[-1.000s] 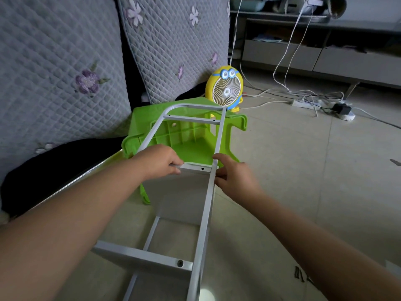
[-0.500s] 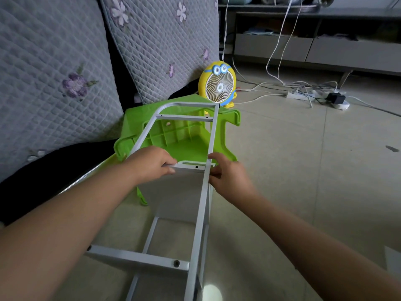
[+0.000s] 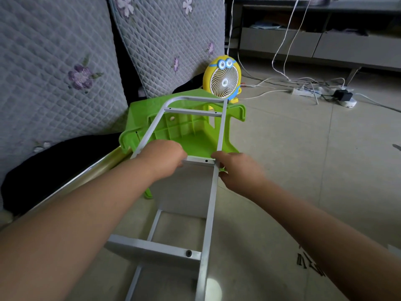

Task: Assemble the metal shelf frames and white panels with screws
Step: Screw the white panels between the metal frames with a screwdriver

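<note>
Holding white panel (image 3: 184, 187) upright between the rails of the metal frame (image 3: 209, 218), likely to line up screw holes | head: left hand (image 3: 165, 157) grips the panel's top edge, right hand (image 3: 236, 170) pinches rail at its corner | frame's far end lies over green stool (image 3: 184, 135) | fan (image 3: 222, 80) beyond; screws (image 3: 310, 263) on floor, right, nothing blocking them

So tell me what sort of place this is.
Most likely a home living room: quilted floral cushions, a low cabinet with a power strip and cables on the tiled floor before it, and a small yellow fan.
</note>
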Available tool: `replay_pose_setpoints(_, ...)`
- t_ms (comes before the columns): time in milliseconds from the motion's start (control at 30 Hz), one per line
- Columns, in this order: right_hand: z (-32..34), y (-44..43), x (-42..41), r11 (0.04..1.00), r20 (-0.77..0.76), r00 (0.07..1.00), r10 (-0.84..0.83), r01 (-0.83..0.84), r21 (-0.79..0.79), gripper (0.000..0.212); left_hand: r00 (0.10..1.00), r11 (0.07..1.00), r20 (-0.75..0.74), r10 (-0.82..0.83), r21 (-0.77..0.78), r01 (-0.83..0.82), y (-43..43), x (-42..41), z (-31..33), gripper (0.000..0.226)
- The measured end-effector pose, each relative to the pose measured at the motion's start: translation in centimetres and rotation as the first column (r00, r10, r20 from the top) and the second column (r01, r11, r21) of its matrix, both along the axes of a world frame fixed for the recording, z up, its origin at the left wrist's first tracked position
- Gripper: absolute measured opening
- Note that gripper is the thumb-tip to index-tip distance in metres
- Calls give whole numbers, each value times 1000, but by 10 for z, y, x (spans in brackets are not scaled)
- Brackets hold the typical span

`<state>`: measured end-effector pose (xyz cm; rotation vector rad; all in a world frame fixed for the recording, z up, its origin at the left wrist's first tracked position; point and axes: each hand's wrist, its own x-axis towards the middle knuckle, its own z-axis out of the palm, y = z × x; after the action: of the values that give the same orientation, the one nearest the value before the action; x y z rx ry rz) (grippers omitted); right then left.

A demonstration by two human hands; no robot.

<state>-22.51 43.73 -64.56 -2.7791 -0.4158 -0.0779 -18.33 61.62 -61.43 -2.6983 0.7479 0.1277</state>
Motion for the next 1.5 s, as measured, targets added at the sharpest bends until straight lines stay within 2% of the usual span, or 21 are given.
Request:
replay_pose_setpoints(67,1,3,0,999,16,1000,10,-9,-53,31,999,994,36,-21,104,17,-4,0,4,15)
replay_pose_setpoints(200,-2,10,-1,1000,-24,1000,-17,17,-5,25,995,976,75,-65,210,48,-6,-2,7,23)
replay_pose_setpoints(367,-6,11,-3,999,26,1000,-17,18,-44,26,989,973,122,-88,223,59,-4,-4,3,25)
replay_pose_setpoints(600,-12,10,-2,1000,36,999,-13,12,14,33,994,982,82,-75,177,60,-5,1,7,23)
replay_pose_setpoints(700,-18,10,-6,972,37,996,-80,70,222,57,995,985,80,-63,165,49,-1,3,7,21)
replay_pose_setpoints(767,-24,11,-7,907,-7,989,-146,137,398,66,996,988,83,-45,150,32,4,4,7,21)
replay_pose_setpoints(833,-36,13,-5,823,-91,976,-198,216,525,57,996,991,79,-29,135,19,8,4,6,18)
replay_pose_setpoints(867,-43,14,-3,804,-139,968,-207,249,540,49,997,992,73,-23,126,14,10,4,5,17)
replay_pose_setpoints(933,-62,15,-1,854,-231,957,-177,266,448,30,998,995,55,0,104,-6,11,4,5,16)
replay_pose_setpoints(1000,-84,12,2,918,-318,938,-142,244,311,23,999,996,33,20,87,-22,9,4,7,15)
replay_pose_setpoints(1133,-124,6,6,951,-424,893,-152,249,183,24,999,995,4,49,86,-49,-1,3,10,16)
replay_pose_setpoints(1300,-167,7,10,967,-490,855,-171,241,81,26,999,992,-38,-10,128,15,-9,7,10,12)
replay_pose_setpoints(1500,-200,15,12,964,-541,812,-218,267,12,29,984,997,-173,-33,67,45,7,17,12,34)
